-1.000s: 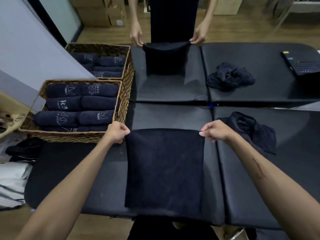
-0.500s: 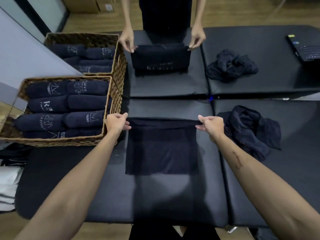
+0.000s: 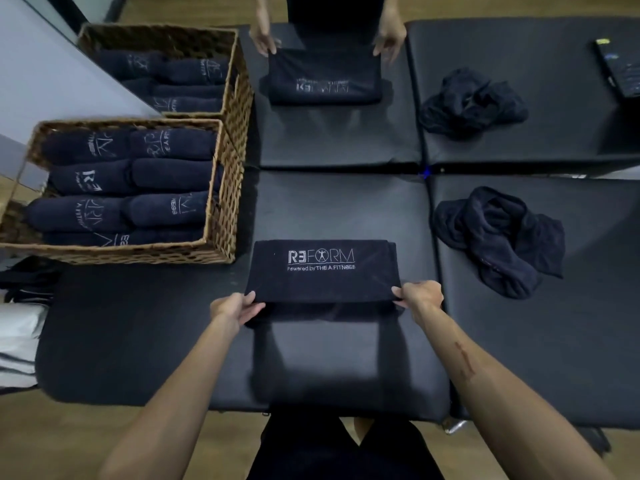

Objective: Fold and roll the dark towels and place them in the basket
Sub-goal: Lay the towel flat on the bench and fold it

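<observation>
Dark towels, some folded, some rolled, one basket nearly full.

The towel (image 3: pixel 322 271) lay folded flat on the black mat, logo "REFORM" up, its near corners pinched by the left hand (image 3: pixel 235 308) and right hand (image 3: pixel 420 296). A crumpled towel (image 3: pixel 498 237) lay just to its right. The basket (image 3: pixel 221 216), woven wicker, stood to the left, packed with rolled towels (image 3: pixel 121 188) in rows, logos showing.

Wearer is showing bare forearms, no sleeves reaching the wrists; right forearm (image 3: pixel 485 372) is bearing a long reddish scratch; dark trousers (image 3: pixel 346 452) are covering the legs.
</observation>
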